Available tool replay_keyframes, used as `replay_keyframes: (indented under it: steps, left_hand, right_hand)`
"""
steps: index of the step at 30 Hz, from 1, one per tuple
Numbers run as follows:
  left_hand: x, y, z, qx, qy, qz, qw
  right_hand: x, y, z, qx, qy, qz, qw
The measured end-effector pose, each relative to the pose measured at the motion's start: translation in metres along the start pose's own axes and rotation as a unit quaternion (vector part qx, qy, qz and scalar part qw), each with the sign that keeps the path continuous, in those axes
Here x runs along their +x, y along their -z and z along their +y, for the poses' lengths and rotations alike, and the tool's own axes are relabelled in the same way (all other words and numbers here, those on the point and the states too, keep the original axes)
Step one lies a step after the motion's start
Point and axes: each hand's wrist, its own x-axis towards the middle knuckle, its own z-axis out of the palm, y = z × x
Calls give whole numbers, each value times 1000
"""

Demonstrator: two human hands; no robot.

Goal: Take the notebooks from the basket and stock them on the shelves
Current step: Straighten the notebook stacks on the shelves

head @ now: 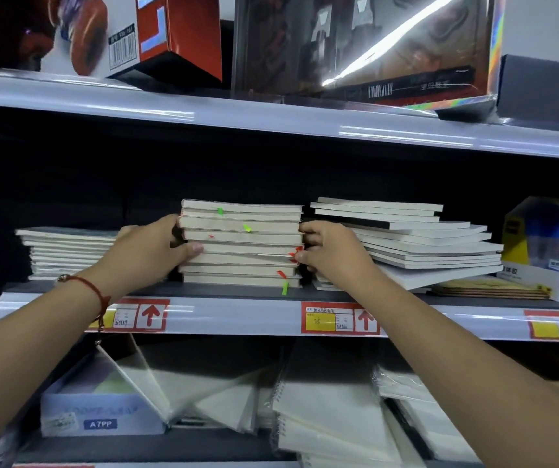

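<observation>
Left hand [151, 246] and right hand [327, 248] grip the middle notebook stack [241, 243] on the shelf [237, 317].

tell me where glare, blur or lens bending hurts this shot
Head view: a bright streak of glare crosses the glossy box on the top shelf; shelf edges bow from wide-angle distortion; the shelf recess behind the middle notebook stack is nearly black; the wrapped notebooks below look soft.

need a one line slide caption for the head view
Both hands, left and right, grip the middle stack of notebooks on the shelf, between two other stacks.
</observation>
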Motion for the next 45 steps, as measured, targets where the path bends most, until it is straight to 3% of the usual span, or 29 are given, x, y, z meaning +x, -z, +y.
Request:
replay_keyframes:
  steps: [12,15,16,18,20,22,25,32,41,45]
  left_hand:
    - [-3,-5,6,61,14,28,998]
    - [-6,-7,17,-92,23,53,994]
    - [-8,-10,22,-191,42,59,979]
    - [-5,-17,26,-377,100,81,917]
    - [0,-25,25,-485,180,83,852]
    - [6,-29,28,-532,227,76,812]
    - [13,-26,45,-543,270,74,792]
    - [20,-31,38,-552,269,80,785]
    - [21,-38,49,-486,211,125,839]
    - [17,-31,48,-464,205,96,856]
  right_hand:
    - [-5,-23,6,-67,21,91,993]
    - [-10,-25,-11,-1,-23,54,998]
    - [-10,-26,-17,57,-50,33,997]
    - [-8,-30,-27,156,-91,22,983]
    - [-4,-36,-31,219,-124,47,967]
    - [2,-43,-32,294,-160,68,940]
    - [7,-50,-28,364,-175,84,911]
    - [0,-56,-24,323,-121,99,933]
    - [14,-64,-21,187,-116,93,971]
    - [10,-62,-24,157,-106,102,976]
